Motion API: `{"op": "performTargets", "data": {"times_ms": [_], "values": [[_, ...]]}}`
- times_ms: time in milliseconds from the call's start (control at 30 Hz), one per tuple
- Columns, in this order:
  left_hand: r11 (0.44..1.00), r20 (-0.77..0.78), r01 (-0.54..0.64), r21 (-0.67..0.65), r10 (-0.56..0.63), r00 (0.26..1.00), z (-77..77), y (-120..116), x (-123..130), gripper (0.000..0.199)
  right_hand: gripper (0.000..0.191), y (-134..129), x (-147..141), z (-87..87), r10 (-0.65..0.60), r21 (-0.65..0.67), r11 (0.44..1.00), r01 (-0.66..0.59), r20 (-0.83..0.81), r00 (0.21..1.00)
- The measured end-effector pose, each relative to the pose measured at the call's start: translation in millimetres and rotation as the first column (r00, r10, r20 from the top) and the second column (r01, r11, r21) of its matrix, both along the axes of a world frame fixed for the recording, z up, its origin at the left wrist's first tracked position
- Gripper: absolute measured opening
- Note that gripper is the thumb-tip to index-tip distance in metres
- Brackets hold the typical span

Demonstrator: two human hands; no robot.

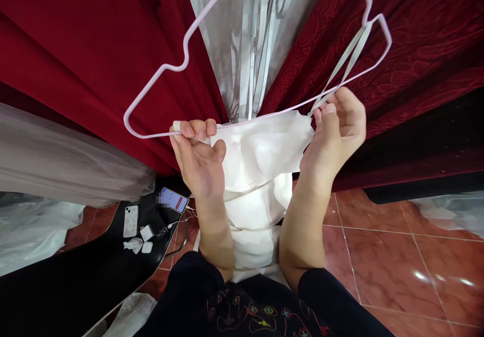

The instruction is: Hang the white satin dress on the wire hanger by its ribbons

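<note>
A pale pink clothes hanger (185, 50) spans the upper middle of the view, tilted up to the right. My left hand (202, 160) has its fingers curled over the hanger's bottom bar, beside the top edge of a white garment (260, 148). One left finger wears a white band, perhaps tape. With my right hand (338, 128) I pinch a thin white strap (347, 53) near the garment's right corner. This strap loops up over the hanger's right notch. The garment hangs down in folds between my forearms.
Dark red curtains (94, 50) hang on both sides, with white hangers (260, 24) between them. On a black seat (94, 261) at left lie a lit phone (174, 200), a white phone (130, 221), a charger (146, 232) and cables. Red tiles (378, 256) cover the floor.
</note>
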State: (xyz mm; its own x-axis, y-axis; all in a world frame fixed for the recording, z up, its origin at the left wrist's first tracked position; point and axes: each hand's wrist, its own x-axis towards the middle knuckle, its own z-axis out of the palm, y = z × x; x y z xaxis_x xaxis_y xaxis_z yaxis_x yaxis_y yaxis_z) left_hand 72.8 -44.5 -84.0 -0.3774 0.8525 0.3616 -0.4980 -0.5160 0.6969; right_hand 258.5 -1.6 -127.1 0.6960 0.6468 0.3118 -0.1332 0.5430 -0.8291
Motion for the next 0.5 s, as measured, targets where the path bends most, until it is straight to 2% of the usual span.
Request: {"op": "performTargets", "data": {"times_ms": [167,267,400,500], "values": [[0.999,-0.017,0.032,0.018,-0.032,0.999,-0.9,1.1,-6.9,0.025,0.02,0.2,-3.1,2.7,0.076,0.002,0.997,-0.076,0.013,0.997],[0.999,-0.036,0.033,-0.006,-0.033,0.999,-1.9,2.9,-9.5,0.027,0.015,-4.6,-0.9,10.1,0.101,-0.016,0.995,-0.101,0.051,0.994],[0.995,-0.005,0.095,-0.022,-0.096,0.995,-6.4,9.2,-12.8,0.028,0.011,-6.5,6.0,34.5,0.045,0.059,0.997,-0.055,0.153,0.987],[0.982,0.056,0.186,0.009,-0.186,0.981,-10.1,13.5,-16.0,0.024,0.007,-2.9,15.8,60.7,0.089,0.109,0.987,-0.114,0.213,0.973]]}}
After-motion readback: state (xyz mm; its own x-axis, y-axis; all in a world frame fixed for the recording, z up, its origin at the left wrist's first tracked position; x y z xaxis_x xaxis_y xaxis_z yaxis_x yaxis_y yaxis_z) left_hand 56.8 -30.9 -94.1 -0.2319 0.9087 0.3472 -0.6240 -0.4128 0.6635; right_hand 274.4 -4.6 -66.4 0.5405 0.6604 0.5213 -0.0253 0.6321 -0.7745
